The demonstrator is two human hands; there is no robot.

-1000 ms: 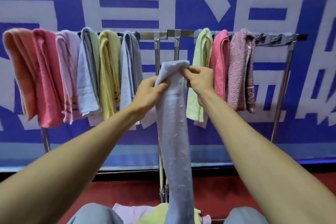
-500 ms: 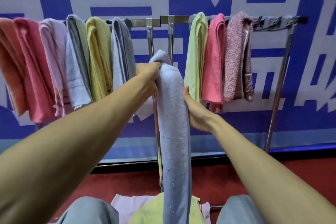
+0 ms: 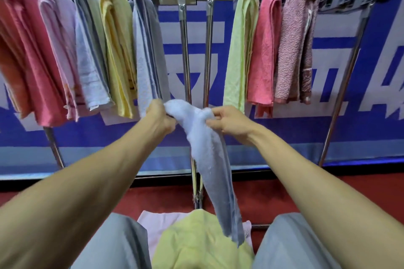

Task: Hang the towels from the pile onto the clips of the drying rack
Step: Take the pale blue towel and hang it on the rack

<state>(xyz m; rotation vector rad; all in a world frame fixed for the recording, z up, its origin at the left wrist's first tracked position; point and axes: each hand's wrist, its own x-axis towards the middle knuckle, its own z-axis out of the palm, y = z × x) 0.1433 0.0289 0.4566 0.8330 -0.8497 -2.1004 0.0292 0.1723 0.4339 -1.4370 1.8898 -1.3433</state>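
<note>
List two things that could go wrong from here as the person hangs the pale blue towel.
1. The left hand and right hand pinch only the bunched top of the pale blue towel; a clip may catch just a thin fold and let it slip.
2. Its tail hangs down over the yellow-green towel of the pile and might drag it.

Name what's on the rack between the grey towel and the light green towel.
No towel hangs between grey towel and light green towel; head view shows only two upright posts.
</note>
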